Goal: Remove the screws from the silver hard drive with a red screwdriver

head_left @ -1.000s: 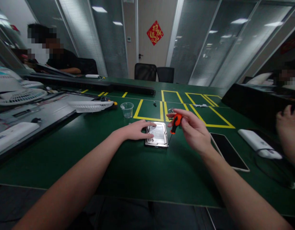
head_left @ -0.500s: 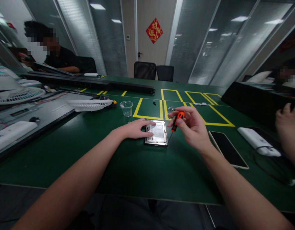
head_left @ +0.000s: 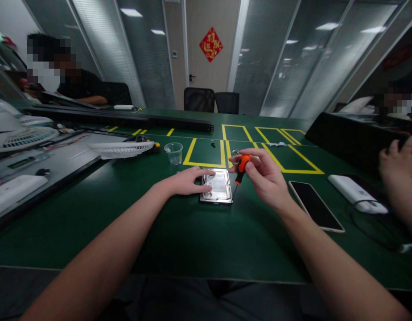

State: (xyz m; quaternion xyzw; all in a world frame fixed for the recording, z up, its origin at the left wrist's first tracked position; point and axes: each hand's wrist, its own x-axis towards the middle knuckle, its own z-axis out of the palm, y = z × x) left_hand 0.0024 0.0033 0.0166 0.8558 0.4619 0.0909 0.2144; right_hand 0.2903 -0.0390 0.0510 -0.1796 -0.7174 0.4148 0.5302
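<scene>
A silver hard drive [head_left: 220, 186] lies flat on the green table. My left hand [head_left: 185, 182] grips it from the left, with thumb and forefinger spread over its top cover. In my right hand [head_left: 266, 180] is a screwdriver [head_left: 244, 166] with an orange and black handle, held between thumb and fingers. The screwdriver leans, and its thin shaft runs down to the drive's near right corner. Whether the tip sits in a screw is too small to tell. Beyond my left hand stands a clear plastic cup [head_left: 174, 156].
A phone [head_left: 316, 206] and a white power bank [head_left: 356, 194] with a cable lie at the right, near another person's hand [head_left: 401, 165]. White fan parts [head_left: 122, 149] and a large panel [head_left: 62, 158] occupy the left. Yellow tape [head_left: 206, 165] marks rectangles beyond the drive.
The screwdriver handle has turned a little in my right hand and stands somewhat more upright. My left hand stays on the hard drive. The whole view has shifted slightly.
</scene>
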